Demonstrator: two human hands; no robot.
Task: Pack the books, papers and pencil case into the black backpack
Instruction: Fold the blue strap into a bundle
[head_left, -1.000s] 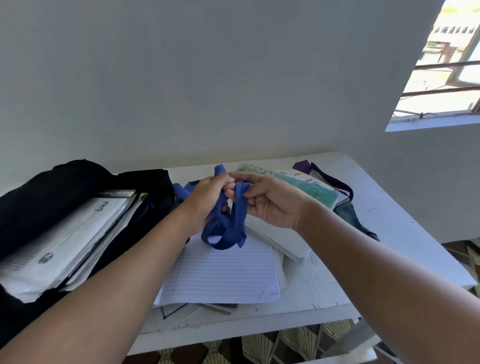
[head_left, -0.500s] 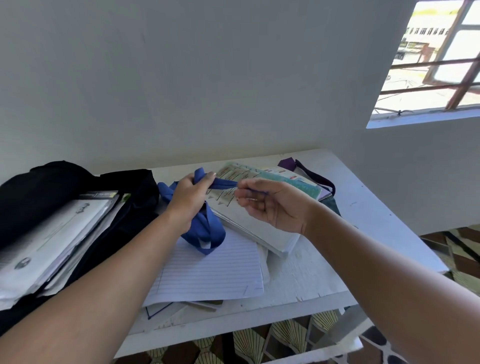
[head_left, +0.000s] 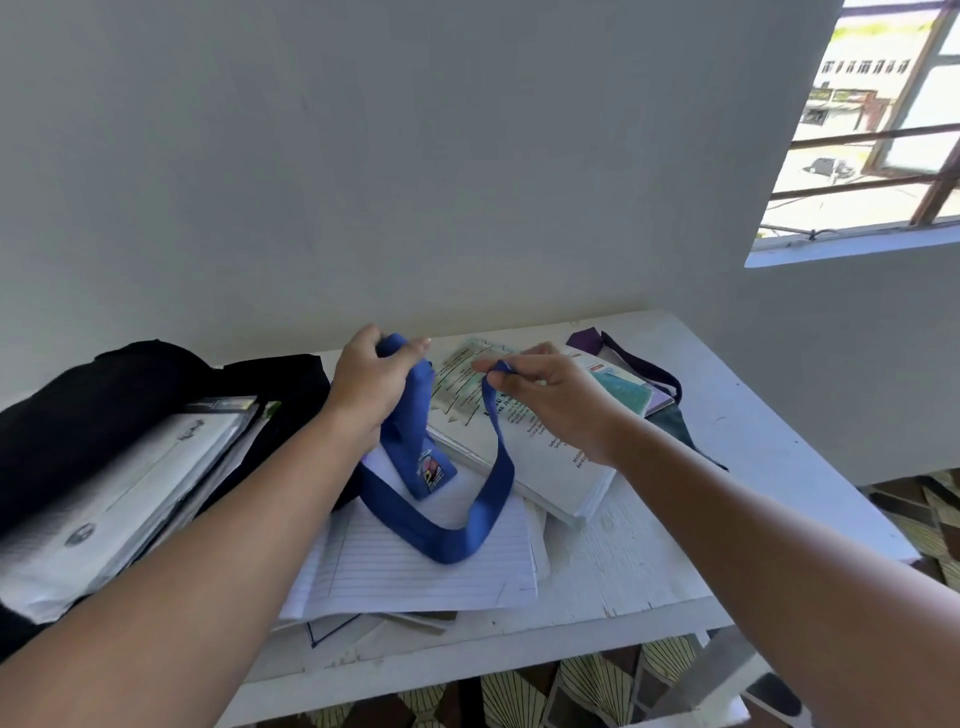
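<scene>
Head view. The left hand (head_left: 371, 376) grips the bunched upper end of a blue strap (head_left: 452, 535) with its fingers curled round it; the right hand (head_left: 550, 400) pinches the strap's other end between thumb and fingers. Between the two hands the strap hangs in a slack loop over a lined sheet (head_left: 415, 571), with a blue badge-like tag (head_left: 431, 470) dangling from the left side. Whether this item belongs to the pencil case cannot be told.

The black backpack (head_left: 78, 395) lies open at the left of the worktop (head_left: 649, 566), already holding a stack of papers and folders (head_left: 119, 499). A thick book (head_left: 540, 457) lies beneath the right hand, far of the lined sheet, with a teal-covered book (head_left: 621, 387) behind it and a purple strap (head_left: 639, 358) beyond.

Judged handling: the strap is light, limp and prone to snagging, so it is best gathered into one hand. The thick book looks heavy and stiff; take it by the spine edge. The loose sheets are flimsy and should be squared and lifted flat, supported from beneath.
</scene>
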